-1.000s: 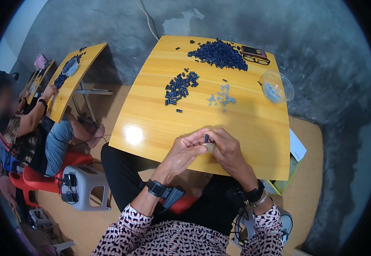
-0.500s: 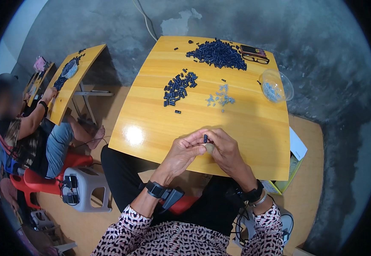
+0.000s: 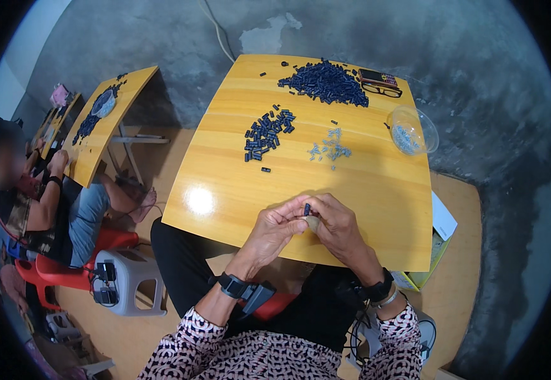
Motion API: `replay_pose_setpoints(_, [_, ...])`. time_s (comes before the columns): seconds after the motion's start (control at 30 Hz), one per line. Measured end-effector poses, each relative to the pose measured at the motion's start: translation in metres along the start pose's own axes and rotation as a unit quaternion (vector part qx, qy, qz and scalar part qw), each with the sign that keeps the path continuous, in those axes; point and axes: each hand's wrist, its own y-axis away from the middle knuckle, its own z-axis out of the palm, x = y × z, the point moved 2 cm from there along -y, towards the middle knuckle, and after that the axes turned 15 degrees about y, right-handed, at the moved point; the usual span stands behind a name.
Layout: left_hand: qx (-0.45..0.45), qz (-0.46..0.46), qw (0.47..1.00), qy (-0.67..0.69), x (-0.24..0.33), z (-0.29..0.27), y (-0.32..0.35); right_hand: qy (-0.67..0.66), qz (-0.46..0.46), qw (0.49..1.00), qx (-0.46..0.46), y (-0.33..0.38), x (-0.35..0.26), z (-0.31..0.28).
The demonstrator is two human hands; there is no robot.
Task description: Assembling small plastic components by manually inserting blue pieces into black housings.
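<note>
Over the near part of the wooden table (image 3: 225,183), my left hand (image 3: 274,229) and my right hand (image 3: 337,229) meet with their fingertips closed around one small black plastic piece (image 3: 306,208). The piece stands upright between them. Something pale beige (image 3: 312,222) shows by my right thumb; I cannot make out what it is. Ahead of the hands lie a loose group of black plastic pieces (image 3: 266,136) and, to its right, a scatter of small silvery metal parts (image 3: 330,149). A large heap of black pieces (image 3: 326,83) covers the far end.
At the right edge stands a clear plastic bowl (image 3: 425,126) with silvery parts in it. Eyeglasses (image 3: 382,90) and a phone (image 3: 377,76) lie at the far right corner. A co-worker (image 3: 41,202) sits at another table (image 3: 101,142) to the left, beside a grey stool (image 3: 123,278).
My hands keep their grip on the black piece, almost unmoved. The view has shifted very slightly. At the left, the co-worker's head and hands have moved a little nearer.
</note>
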Motion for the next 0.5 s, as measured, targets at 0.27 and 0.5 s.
replay_pose_setpoints(0.27, [0.022, 0.004, 1.0, -0.009, -0.0007, 0.0024, 0.0006, -0.009, -0.013, 1.0, 0.013, 0.0014, 0.002, 0.0029])
replay_pose_setpoints(0.5, [0.027, 0.016, 0.999, -0.013, -0.0011, 0.0021, 0.0009, 0.008, -0.021, 0.999, 0.026, 0.0036, 0.0042, 0.0064])
